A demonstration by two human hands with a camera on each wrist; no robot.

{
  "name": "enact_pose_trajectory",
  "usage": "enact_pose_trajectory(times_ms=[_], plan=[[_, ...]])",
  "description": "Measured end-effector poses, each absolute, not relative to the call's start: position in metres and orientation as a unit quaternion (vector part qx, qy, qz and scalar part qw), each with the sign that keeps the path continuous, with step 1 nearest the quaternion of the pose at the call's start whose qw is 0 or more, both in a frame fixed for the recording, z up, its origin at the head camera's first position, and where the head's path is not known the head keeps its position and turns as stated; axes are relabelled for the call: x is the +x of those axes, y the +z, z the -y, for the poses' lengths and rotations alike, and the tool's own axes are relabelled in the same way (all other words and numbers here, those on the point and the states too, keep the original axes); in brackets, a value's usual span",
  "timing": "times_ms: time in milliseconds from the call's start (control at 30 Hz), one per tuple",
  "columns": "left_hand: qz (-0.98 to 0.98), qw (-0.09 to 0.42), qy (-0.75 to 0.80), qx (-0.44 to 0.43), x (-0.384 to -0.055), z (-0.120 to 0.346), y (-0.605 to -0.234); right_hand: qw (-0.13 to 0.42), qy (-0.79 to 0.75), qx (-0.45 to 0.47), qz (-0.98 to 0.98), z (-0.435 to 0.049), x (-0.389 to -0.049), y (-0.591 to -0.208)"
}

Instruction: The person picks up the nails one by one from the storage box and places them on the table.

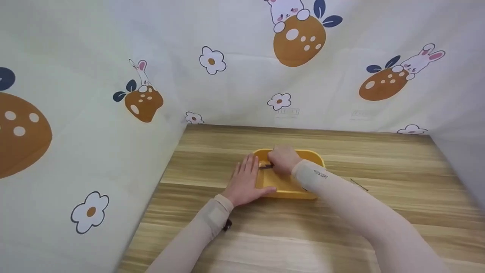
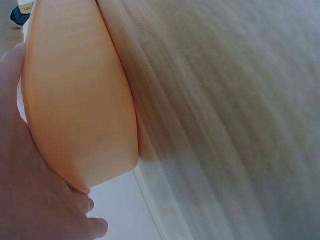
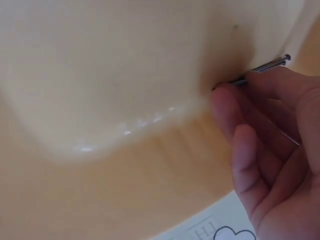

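Observation:
A yellow plastic tray point(image 1: 291, 194) lies on the wooden table. My left hand point(image 1: 246, 185) rests against its left side, fingers straight along the rim and the thumb over the front edge. In the left wrist view, that hand point(image 2: 35, 170) presses along the tray's outer wall point(image 2: 85, 100). My right hand point(image 1: 283, 159) reaches into the back left part of the tray. The right wrist view shows the thumb and fingers of this hand point(image 3: 275, 135) pinching thin, dark metal nails point(image 3: 272, 64) close over the tray's floor point(image 3: 125, 65).
Another thin dark piece point(image 1: 359, 184) lies on the table to the right of the tray, near my right forearm. A patterned cloth wall point(image 1: 242, 87) stands behind the table point(image 1: 212, 148), and another borders it at the left.

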State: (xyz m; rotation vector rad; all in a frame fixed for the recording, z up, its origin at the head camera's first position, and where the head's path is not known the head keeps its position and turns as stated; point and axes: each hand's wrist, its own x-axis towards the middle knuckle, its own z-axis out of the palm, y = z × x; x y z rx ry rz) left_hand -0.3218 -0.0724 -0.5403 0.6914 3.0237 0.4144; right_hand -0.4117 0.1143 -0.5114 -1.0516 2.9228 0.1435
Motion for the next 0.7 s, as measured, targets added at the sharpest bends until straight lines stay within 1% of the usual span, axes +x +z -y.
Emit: enact_pose_trajectory(times_ms=[200, 567, 700], plan=[[-0.966, -0.004, 0.122, 0.226, -0.3227, 0.0715, -0.5415, -0.001, 0.044, -0.336, -0.941, -0.1161, -0.4105, -0.5191], [-0.966, 0.0, 0.129, 0.225, -0.3211, 0.0721, -0.54, 0.026, 0.019, -0.321, -0.947, -0.1186, -0.4108, -0.5188], [-0.966, -0.002, 0.132, 0.225, -0.3213, 0.0726, -0.5398, 0.022, 0.01, -0.32, -0.947, -0.1192, -0.4099, -0.5153]])
